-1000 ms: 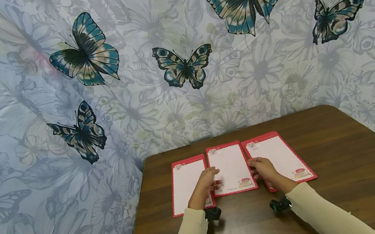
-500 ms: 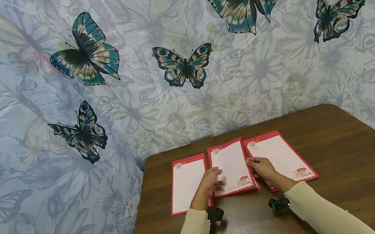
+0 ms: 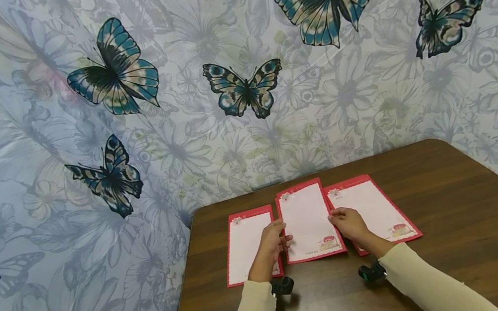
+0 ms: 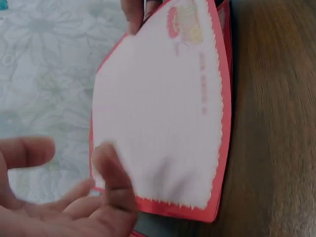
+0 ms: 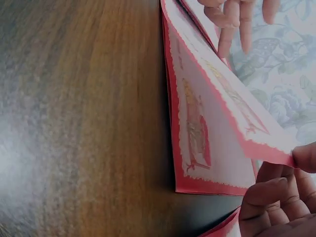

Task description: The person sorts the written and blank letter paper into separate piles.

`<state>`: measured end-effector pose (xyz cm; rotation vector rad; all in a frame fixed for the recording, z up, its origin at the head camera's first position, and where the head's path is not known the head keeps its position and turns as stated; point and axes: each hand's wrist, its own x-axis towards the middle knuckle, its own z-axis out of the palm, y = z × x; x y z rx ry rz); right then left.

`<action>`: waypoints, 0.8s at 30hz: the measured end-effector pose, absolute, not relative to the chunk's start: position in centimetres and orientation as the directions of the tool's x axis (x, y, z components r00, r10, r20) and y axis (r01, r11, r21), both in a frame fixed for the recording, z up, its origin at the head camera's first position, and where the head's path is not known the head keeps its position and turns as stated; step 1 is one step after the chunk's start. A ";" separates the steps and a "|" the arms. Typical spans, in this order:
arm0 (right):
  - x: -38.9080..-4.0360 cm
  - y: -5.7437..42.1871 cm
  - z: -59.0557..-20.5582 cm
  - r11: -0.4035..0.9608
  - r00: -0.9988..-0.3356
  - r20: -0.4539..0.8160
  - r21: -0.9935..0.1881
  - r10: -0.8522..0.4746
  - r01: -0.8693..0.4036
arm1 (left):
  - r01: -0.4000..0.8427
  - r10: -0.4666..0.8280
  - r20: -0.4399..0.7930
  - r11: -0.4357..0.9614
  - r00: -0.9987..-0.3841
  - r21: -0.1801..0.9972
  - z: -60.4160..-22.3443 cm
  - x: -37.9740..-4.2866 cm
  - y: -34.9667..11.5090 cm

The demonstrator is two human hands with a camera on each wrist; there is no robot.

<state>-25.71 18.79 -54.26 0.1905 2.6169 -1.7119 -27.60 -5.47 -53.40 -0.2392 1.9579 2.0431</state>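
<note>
On our wooden table (image 3: 471, 219), the middle red-bordered letter sheet (image 3: 305, 220) is tilted higher off the matching sheet below (image 5: 219, 138) than a moment ago, so it seems to be coming free. Our right hand (image 3: 351, 224) pinches its right edge, while our left hand (image 3: 272, 243), fingers spread, hangs by its left side; no container shows.

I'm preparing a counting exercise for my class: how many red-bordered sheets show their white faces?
4: the left sheet, the raised middle sheet pinched by the right hand, the lower sheet partly visible beneath it, and the right sheet. More may be hidden underneath.
</note>
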 end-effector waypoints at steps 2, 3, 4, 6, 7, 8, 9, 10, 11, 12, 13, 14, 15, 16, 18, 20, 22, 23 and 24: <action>-25.7 18.7 -54.1 0.385 -0.994 -0.046 -0.919 0.100 0.081 | -0.286 0.050 -0.283 -0.060 -0.958 0.957 -53.4 -27.7 -5.7; -25.7 18.7 -54.0 0.376 -0.994 -0.041 -0.924 0.103 0.077 | -0.267 0.023 -0.266 -0.078 -0.964 0.961 -53.5 -27.8 -5.8; -25.7 18.6 -53.8 0.367 -0.994 -0.032 -0.928 0.101 0.067 | -0.247 -0.003 -0.248 -0.087 -0.969 0.965 -53.5 -27.9 -5.9; -25.7 18.4 -53.3 0.349 -0.995 -0.020 -0.936 0.095 0.052 | -0.221 -0.042 -0.225 -0.088 -0.973 0.971 -53.6 -28.1 -6.2; -25.7 18.2 -53.0 0.337 -0.996 -0.017 -0.940 0.091 0.047 | -0.219 -0.053 -0.223 -0.080 -0.973 0.973 -53.5 -28.1 -6.3; -25.6 18.0 -52.8 0.331 -0.996 -0.013 -0.943 0.084 0.040 | -0.217 -0.054 -0.221 -0.071 -0.974 0.974 -53.5 -28.1 -6.5; -25.6 17.8 -52.5 0.320 -0.997 -0.009 -0.947 0.077 0.033 | -0.218 -0.045 -0.221 -0.061 -0.974 0.974 -53.5 -28.1 -6.8; -25.6 17.6 -52.2 0.305 -0.998 -0.006 -0.952 0.068 0.027 | -0.225 -0.032 -0.226 -0.050 -0.974 0.973 -53.4 -28.0 -7.0; -25.5 17.3 -51.9 0.296 -0.998 -0.005 -0.955 0.059 0.022 | -0.238 -0.013 -0.238 -0.046 -0.971 0.970 -53.3 -27.9 -7.3; -25.4 17.1 -51.7 0.287 -0.999 -0.001 -0.958 0.050 0.015 | -0.255 0.005 -0.255 -0.043 -0.967 0.966 -53.2 -27.8 -7.6; -25.4 16.8 -51.4 0.281 -0.999 0.008 -0.960 0.032 0.001 | -0.266 0.021 -0.265 -0.036 -0.964 0.963 -53.2 -27.8 -7.8; -25.3 16.6 -51.2 0.272 -1.000 0.014 -0.962 0.017 -0.009 | -0.276 0.035 -0.275 -0.027 -0.961 0.961 -53.2 -27.7 -8.1; -25.2 16.4 -51.0 0.267 -1.000 0.024 -0.963 0.001 -0.023 | -0.290 0.042 -0.289 -0.017 -0.956 0.957 -53.1 -27.7 -8.4; -25.2 16.1 -50.8 0.261 -1.000 0.030 -0.965 -0.009 -0.031 | -0.300 0.044 -0.299 -0.008 -0.953 0.954 -53.1 -27.6 -8.7; -25.1 15.7 -50.5 0.261 -0.998 0.055 -0.964 -0.022 -0.059 | -0.306 0.033 -0.306 0.007 -0.951 0.952 -53.2 -27.5 -9.3; -25.0 15.3 -50.2 0.252 -0.998 0.060 -0.966 -0.023 -0.064 | -0.295 0.020 -0.295 0.016 -0.955 0.955 -53.3 -27.5 -9.8; -24.9 15.0 -50.2 0.247 -0.998 0.051 -0.967 -0.023 -0.055 | -0.284 0.003 -0.284 0.000 -0.959 0.959 -53.3 -27.5 -10.4; -24.9 14.8 -50.2 0.241 -0.998 0.043 -0.969 -0.036 -0.051 | -0.277 -0.005 -0.277 -0.006 -0.961 0.961 -53.2 -27.5 -10.6; -24.9 14.6 -50.3 0.230 -0.998 0.027 -0.972 -0.051 -0.037 | -0.267 -0.011 -0.267 -0.008 -0.964 0.964 -53.2 -27.4 -10.9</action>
